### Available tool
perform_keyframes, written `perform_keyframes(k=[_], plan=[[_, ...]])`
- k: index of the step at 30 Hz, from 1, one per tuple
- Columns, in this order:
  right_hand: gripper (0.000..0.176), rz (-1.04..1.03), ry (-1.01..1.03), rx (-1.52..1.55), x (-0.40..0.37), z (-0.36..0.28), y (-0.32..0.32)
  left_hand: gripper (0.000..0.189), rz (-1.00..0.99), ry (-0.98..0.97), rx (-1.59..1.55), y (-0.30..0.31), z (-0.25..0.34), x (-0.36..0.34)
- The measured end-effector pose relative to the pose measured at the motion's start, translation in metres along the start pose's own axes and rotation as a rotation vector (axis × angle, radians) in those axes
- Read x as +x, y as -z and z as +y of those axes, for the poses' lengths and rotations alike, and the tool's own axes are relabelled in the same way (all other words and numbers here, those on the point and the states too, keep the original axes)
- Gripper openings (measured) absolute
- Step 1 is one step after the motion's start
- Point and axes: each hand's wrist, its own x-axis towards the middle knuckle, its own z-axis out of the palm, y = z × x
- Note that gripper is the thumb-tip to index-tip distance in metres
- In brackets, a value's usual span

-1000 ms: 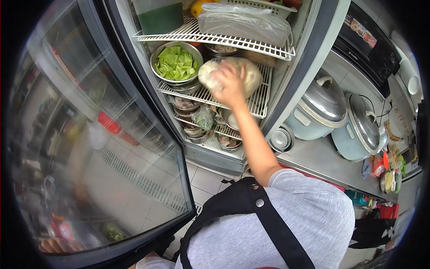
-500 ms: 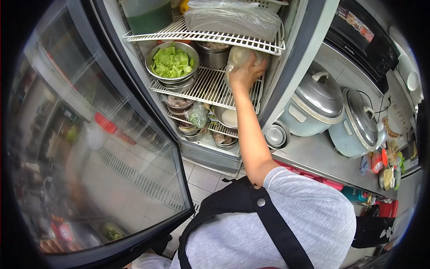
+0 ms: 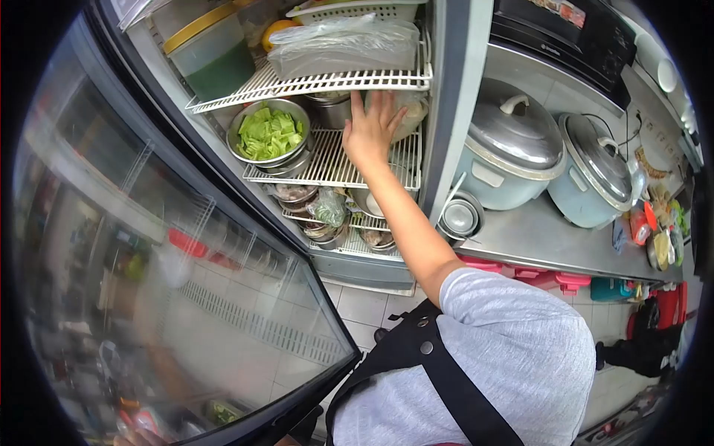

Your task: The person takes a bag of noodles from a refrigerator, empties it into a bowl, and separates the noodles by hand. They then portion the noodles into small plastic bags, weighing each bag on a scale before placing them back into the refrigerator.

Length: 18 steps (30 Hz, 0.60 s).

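My right hand (image 3: 372, 135) reaches into the refrigerator with fingers spread, holding nothing visible. It is over the wire shelf (image 3: 338, 160), in front of a metal pot (image 3: 329, 111). Right of the fingers, partly behind them, a clear plastic bag with pale contents (image 3: 409, 117) rests at the shelf's right side. On the left of this shelf, a steel bowl of cut lettuce (image 3: 269, 134) sits on another bowl. At the bottom left, fingertips of my left hand (image 3: 140, 437) curl over the edge of the open glass door (image 3: 245, 320); the rest is mostly hidden.
The upper shelf (image 3: 312, 80) bears a tub of green liquid (image 3: 216, 67) and a plastic-wrapped block (image 3: 346, 48). Lower shelves hold bowls and a bagged green vegetable (image 3: 327, 207). Two large lidded pots (image 3: 513, 145) and nested metal containers (image 3: 460, 217) stand on the right-hand counter (image 3: 520, 234).
My right hand has let go of the plastic bag, moved left of it and spread its fingers. The bag stays at the shelf's right side. The view has shifted slightly.
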Motion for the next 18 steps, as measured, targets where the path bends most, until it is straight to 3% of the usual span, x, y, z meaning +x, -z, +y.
perform_keyframes(k=[4, 9, 11, 15, 18], plan=[[0.071, -0.068, -0.222, -0.372, 0.006, 0.043, -0.042, 0.048, -0.026, -0.019, -0.031, -0.014, 0.012, -0.006], [0.069, -0.095, -0.274, -0.158, 0.008, 0.041, -0.018, 0.049, -0.087, -0.033, -0.149, -0.051, 0.038, -0.027], [0.069, -0.11, -0.035, 0.139, -0.019, 0.03, 0.034, 0.049, -0.121, -0.039, -0.215, -0.069, 0.054, -0.04], [0.057, 0.001, 0.267, 0.417, -0.108, 0.051, 0.114, 0.05, -0.206, -0.024, -0.342, -0.109, 0.094, -0.075], [0.042, -0.146, 0.229, 0.531, -0.176, 0.096, 0.155, 0.051, -0.275, 0.015, -0.411, -0.15, 0.131, -0.104]])
